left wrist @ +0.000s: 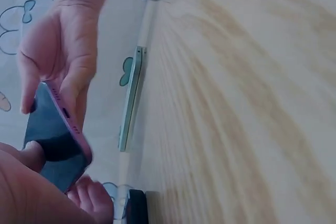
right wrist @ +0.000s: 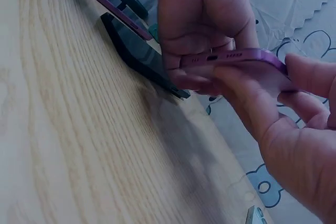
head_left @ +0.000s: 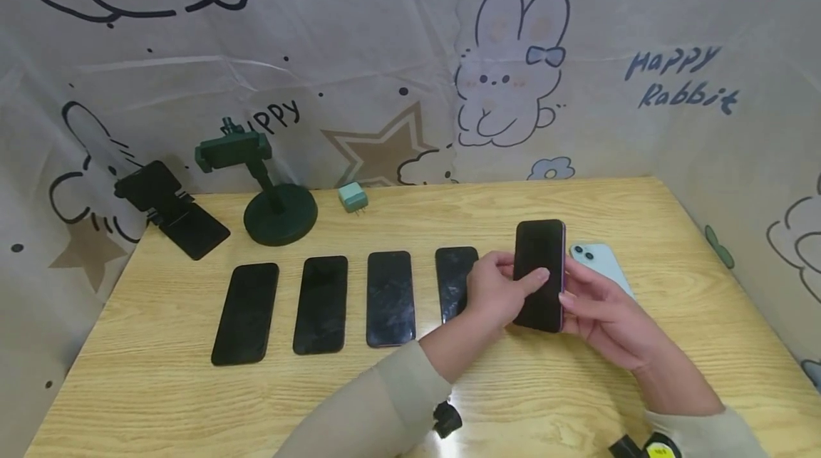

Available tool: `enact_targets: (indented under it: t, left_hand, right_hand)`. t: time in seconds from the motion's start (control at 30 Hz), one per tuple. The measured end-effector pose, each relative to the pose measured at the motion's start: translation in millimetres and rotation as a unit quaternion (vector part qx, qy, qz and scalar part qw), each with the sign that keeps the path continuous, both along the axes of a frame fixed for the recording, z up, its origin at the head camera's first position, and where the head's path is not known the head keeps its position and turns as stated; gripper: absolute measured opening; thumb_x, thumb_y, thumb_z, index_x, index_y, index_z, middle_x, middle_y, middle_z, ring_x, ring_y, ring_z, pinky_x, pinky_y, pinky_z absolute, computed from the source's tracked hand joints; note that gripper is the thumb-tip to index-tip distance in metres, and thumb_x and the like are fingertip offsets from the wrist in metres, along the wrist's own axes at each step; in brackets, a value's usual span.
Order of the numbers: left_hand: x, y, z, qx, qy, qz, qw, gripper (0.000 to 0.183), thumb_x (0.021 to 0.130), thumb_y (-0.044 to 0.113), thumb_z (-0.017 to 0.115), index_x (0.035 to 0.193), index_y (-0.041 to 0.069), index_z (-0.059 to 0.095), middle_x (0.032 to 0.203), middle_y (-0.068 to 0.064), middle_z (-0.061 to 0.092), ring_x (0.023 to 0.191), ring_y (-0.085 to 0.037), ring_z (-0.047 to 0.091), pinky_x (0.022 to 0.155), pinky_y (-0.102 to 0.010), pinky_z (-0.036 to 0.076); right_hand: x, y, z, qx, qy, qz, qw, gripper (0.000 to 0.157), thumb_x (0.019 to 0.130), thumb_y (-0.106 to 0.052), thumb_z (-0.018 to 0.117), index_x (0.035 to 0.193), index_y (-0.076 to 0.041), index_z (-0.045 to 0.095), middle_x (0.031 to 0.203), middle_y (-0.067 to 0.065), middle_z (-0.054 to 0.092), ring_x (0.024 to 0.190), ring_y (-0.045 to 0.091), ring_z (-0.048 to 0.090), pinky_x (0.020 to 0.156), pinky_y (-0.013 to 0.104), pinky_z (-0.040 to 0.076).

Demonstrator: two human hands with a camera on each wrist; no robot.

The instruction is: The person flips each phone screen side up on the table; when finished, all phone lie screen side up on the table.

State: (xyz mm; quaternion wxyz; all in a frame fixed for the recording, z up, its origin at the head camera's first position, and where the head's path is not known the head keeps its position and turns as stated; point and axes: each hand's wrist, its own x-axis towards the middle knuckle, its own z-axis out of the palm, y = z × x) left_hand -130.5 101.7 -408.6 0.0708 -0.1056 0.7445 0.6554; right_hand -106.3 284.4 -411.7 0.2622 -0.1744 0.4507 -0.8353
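Observation:
Both hands hold a purple-edged smartphone [head_left: 537, 258] above the right part of the table, its dark screen facing up toward the head view. My left hand [head_left: 497, 290] grips its left side, thumb lying across the screen and fingers behind. On the other side my right hand [head_left: 606, 315] holds the right edge between thumb and fingers. In the right wrist view the phone's bottom edge [right wrist: 231, 56] shows a charging port. A dark phone [head_left: 454, 276] lies partly hidden behind the left hand. Beside the right hand a pale blue phone [head_left: 606, 266] rests with its camera side up.
Three more dark phones, a left one [head_left: 246, 314], a middle one [head_left: 321, 305] and a right one [head_left: 391, 299], lie in a row on the wooden table [head_left: 192, 408]. Behind them stand a folding black stand [head_left: 173, 209], a green phone holder [head_left: 280, 212] and a small green charger [head_left: 353, 197].

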Motion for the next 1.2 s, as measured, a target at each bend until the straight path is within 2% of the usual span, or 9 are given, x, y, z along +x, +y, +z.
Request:
enact_targets:
  t: [0.1,0.2,0.33,0.47,0.6,0.77,0.93,1.1,1.2]
  left_hand:
    - [-0.8,-0.2,3.0,0.017,-0.019,0.015,0.9996,0.04,0.075,0.028,0.09,0.105,0.011,0.067,0.084,0.005,0.059,0.079,-0.013,0.056,0.073,-0.035,0.051]
    - [-1.1,-0.2,5.3,0.014,-0.022,0.023,0.9994,0.039,0.078,0.024,0.088,0.107,0.011,0.067,0.085,0.004,0.058,0.079,-0.013,0.056,0.073,-0.034,0.052]
    - [0.0,-1.0,9.4,0.033,-0.027,0.028,0.9987,0.026,0.085,0.009,0.08,0.108,0.011,0.069,0.087,0.003,0.057,0.081,-0.014,0.057,0.072,-0.035,0.053]
    - [1.2,-2.1,12.4,0.056,-0.019,0.025,0.9979,0.032,0.081,-0.01,0.067,0.105,0.01,0.072,0.087,0.002,0.058,0.08,-0.015,0.056,0.066,-0.033,0.051]
    - [2.2,-2.2,11.4,0.055,-0.01,0.014,0.9984,0.048,0.075,-0.019,0.056,0.112,0.008,0.072,0.085,0.0,0.058,0.069,-0.013,0.053,0.056,-0.028,0.045]
    - [3.6,-0.4,7.5,0.045,-0.018,0.008,0.9988,0.056,0.072,-0.021,0.05,0.116,0.006,0.07,0.086,0.0,0.057,0.071,-0.014,0.052,0.06,-0.029,0.047]
    - [3.5,1.3,3.1,0.045,-0.038,0.003,0.9983,0.052,0.072,-0.02,0.053,0.116,0.002,0.069,0.091,0.0,0.057,0.087,-0.017,0.053,0.077,-0.035,0.05]
    - [5.3,1.8,1.7,0.046,-0.053,-0.005,0.9975,0.054,0.073,-0.018,0.049,0.121,-0.001,0.067,0.094,-0.002,0.055,0.09,-0.019,0.051,0.083,-0.038,0.048]
    - [7.3,2.7,3.4,0.05,-0.047,-0.006,0.9976,0.054,0.074,-0.017,0.047,0.122,-0.002,0.067,0.094,-0.004,0.056,0.089,-0.019,0.052,0.084,-0.039,0.048]
  right_hand:
    - [0.5,-3.0,-0.7,0.015,0.014,-0.031,0.999,0.064,0.101,0.017,0.03,0.159,-0.005,0.019,0.153,0.015,0.038,0.126,0.034,0.054,0.093,0.049,0.048]
    - [3.0,-5.9,1.4,0.066,0.019,-0.096,0.993,0.06,0.1,0.016,0.04,0.156,-0.004,0.032,0.143,0.015,0.045,0.115,0.031,0.062,0.086,0.045,0.053]
    - [7.6,-8.2,7.4,0.174,0.021,-0.195,0.965,0.054,0.097,0.01,0.056,0.148,-0.002,0.044,0.127,0.01,0.055,0.101,0.023,0.068,0.077,0.038,0.057]
    - [8.8,-7.6,10.4,0.261,0.011,-0.245,0.934,0.06,0.096,0.005,0.062,0.15,-0.001,0.038,0.118,0.003,0.061,0.095,0.018,0.069,0.074,0.036,0.058]
    - [6.0,-6.0,10.1,0.32,0.001,-0.255,0.912,0.064,0.097,0.001,0.062,0.153,-0.001,0.033,0.119,0.002,0.061,0.094,0.015,0.068,0.073,0.034,0.058]
    - [2.4,-5.9,7.7,0.379,0.007,-0.246,0.892,0.062,0.099,-0.004,0.06,0.154,0.0,0.032,0.135,0.018,0.047,0.097,0.01,0.064,0.076,0.032,0.057]
    - [1.4,-6.0,5.0,0.393,-0.002,-0.232,0.89,0.058,0.102,-0.008,0.056,0.154,0.001,0.031,0.139,0.023,0.036,0.099,0.01,0.06,0.078,0.03,0.056]
    - [-0.8,-7.2,3.3,0.387,-0.007,-0.223,0.894,0.056,0.102,-0.006,0.054,0.153,0.004,0.032,0.137,0.023,0.037,0.102,0.01,0.058,0.081,0.028,0.055]
    - [-1.9,-7.6,4.0,0.395,0.0,-0.217,0.892,0.055,0.102,-0.007,0.053,0.152,0.006,0.033,0.137,0.023,0.039,0.104,0.009,0.056,0.084,0.025,0.053]
